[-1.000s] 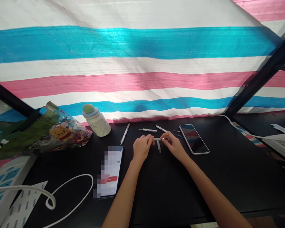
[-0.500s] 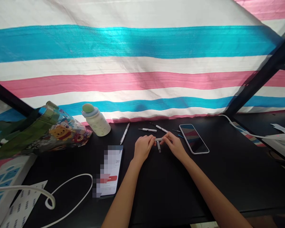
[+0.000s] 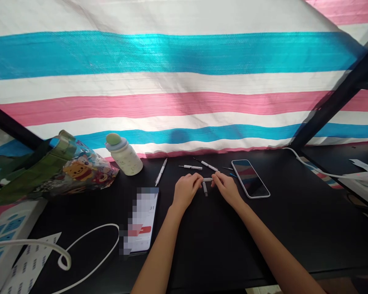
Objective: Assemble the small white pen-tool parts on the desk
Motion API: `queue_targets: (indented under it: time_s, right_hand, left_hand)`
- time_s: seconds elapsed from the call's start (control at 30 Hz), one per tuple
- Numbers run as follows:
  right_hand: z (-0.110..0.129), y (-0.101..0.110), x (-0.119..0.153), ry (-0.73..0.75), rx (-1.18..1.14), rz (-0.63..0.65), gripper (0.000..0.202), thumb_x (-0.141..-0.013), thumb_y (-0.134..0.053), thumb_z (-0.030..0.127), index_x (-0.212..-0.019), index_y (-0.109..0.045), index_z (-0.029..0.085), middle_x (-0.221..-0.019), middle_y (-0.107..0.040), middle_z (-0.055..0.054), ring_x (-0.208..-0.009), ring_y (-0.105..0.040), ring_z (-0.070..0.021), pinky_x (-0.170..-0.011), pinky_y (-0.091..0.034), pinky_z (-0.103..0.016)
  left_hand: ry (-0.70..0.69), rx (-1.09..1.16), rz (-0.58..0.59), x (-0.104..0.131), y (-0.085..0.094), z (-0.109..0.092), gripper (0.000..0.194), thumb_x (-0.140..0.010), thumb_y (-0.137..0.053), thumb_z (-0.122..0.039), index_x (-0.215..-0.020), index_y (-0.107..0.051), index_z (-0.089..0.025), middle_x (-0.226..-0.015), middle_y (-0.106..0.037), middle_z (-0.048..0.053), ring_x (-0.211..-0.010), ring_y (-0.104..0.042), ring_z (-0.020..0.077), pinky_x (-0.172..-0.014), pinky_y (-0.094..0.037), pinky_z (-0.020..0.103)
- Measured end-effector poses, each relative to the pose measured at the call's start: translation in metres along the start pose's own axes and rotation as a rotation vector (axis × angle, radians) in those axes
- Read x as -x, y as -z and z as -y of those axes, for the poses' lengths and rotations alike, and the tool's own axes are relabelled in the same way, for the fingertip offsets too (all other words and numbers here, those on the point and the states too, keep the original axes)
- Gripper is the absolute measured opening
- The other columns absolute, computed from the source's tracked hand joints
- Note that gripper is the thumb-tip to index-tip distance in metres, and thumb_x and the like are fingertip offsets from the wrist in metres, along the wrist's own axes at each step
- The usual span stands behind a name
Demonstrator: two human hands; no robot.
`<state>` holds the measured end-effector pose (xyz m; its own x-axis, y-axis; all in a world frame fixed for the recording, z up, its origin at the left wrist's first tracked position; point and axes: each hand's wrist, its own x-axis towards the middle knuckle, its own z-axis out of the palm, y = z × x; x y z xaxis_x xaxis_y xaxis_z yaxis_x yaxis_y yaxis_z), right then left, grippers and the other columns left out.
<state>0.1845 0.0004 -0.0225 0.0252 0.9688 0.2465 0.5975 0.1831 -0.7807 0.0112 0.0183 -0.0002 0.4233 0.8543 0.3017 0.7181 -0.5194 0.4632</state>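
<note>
Between my two hands, just above the black tabletop, is a short light-grey pen barrel [image 3: 207, 179]. My left hand [image 3: 185, 188] pinches its left end, and my right hand [image 3: 226, 187] has its fingers closed at the right end. The fingers hide both ends of the barrel. Below it lies another grey pen piece [image 3: 205, 189], pointing toward me. Behind the hands are two white pen parts with thin dark tips, one on the left [image 3: 190, 167] and one on the right [image 3: 209, 165]. A small blue piece [image 3: 233, 175] lies beside my right hand.
A white pen [image 3: 161, 172] lies left of my hands, near a bottle [image 3: 125, 157] and a clear-fronted bag [image 3: 79, 167]. A lit phone [image 3: 142, 224] is at front left, a dark-screened phone [image 3: 250, 179] at right. A white cable [image 3: 93, 269] loops across the left side.
My right hand has shifted slightly right, and its fingers cover the barrel's end differently. My left hand has barely moved. The loose pen parts lie where they were.
</note>
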Motion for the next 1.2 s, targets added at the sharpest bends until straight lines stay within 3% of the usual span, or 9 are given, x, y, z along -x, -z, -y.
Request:
queue_targets:
  time_s: [0.1,0.23,0.57,0.73,1.0,1.2]
  right_hand:
    - [-0.001,0.001,0.000,-0.031,-0.031,-0.015,0.048,-0.091,-0.025,0.046,-0.064,-0.055,0.020,-0.066,-0.065,-0.003,-0.067,-0.060,-0.0168,-0.066,-0.041,-0.026]
    - [0.000,0.000,-0.001,-0.012,-0.127,0.012,0.030,-0.088,-0.036,0.046,-0.076,-0.051,0.022,-0.066,-0.065,0.000,-0.065,-0.060,-0.0162,-0.063,-0.042,-0.025]
    - [-0.003,0.002,-0.001,-0.044,-0.016,0.020,0.034,-0.084,-0.040,0.048,-0.064,-0.047,0.021,-0.057,-0.060,0.002,-0.053,-0.054,-0.0130,-0.056,-0.039,-0.023]
    - [0.000,0.001,-0.001,-0.036,0.014,0.016,0.034,-0.086,-0.037,0.047,-0.067,-0.049,0.022,-0.059,-0.061,0.002,-0.057,-0.057,-0.0137,-0.057,-0.038,-0.022]
    - [0.009,0.006,0.005,-0.003,0.189,-0.028,0.024,-0.088,-0.037,0.038,-0.082,-0.055,0.023,-0.064,-0.062,0.002,-0.060,-0.057,-0.0141,-0.055,-0.035,-0.022]
    - [0.026,0.031,0.003,0.055,0.181,-0.179,0.022,-0.087,-0.041,0.034,-0.078,-0.056,0.021,-0.064,-0.061,0.000,-0.061,-0.057,-0.0144,-0.055,-0.037,-0.023]
  left_hand:
    - [-0.009,0.028,0.018,0.000,0.000,-0.001,0.021,-0.091,-0.040,-0.036,-0.089,-0.058,-0.025,-0.070,-0.063,-0.004,-0.077,-0.056,0.0143,-0.067,-0.036,0.024]
    - [0.007,0.048,-0.013,0.000,0.000,-0.001,0.016,-0.089,-0.045,-0.035,-0.094,-0.058,-0.026,-0.076,-0.061,-0.003,-0.077,-0.056,0.0137,-0.066,-0.038,0.023]
    - [-0.063,0.097,-0.085,0.000,0.001,0.002,0.006,-0.081,-0.058,-0.029,-0.085,-0.061,-0.024,-0.084,-0.062,-0.002,-0.088,-0.053,0.0141,-0.071,-0.042,0.023]
    - [-0.101,0.037,-0.040,-0.001,-0.001,0.000,0.004,-0.078,-0.059,-0.024,-0.081,-0.057,-0.022,-0.083,-0.062,-0.002,-0.086,-0.051,0.0157,-0.074,-0.039,0.026]
    - [-0.038,-0.041,0.034,0.002,-0.003,-0.002,0.015,-0.078,-0.051,-0.022,-0.092,-0.053,-0.024,-0.062,-0.055,-0.007,-0.067,-0.052,0.0119,-0.080,-0.032,0.030]
    - [0.029,-0.044,0.113,0.003,-0.001,0.000,0.014,-0.076,-0.050,-0.023,-0.090,-0.052,-0.024,-0.058,-0.056,-0.008,-0.064,-0.054,0.0124,-0.076,-0.029,0.030]
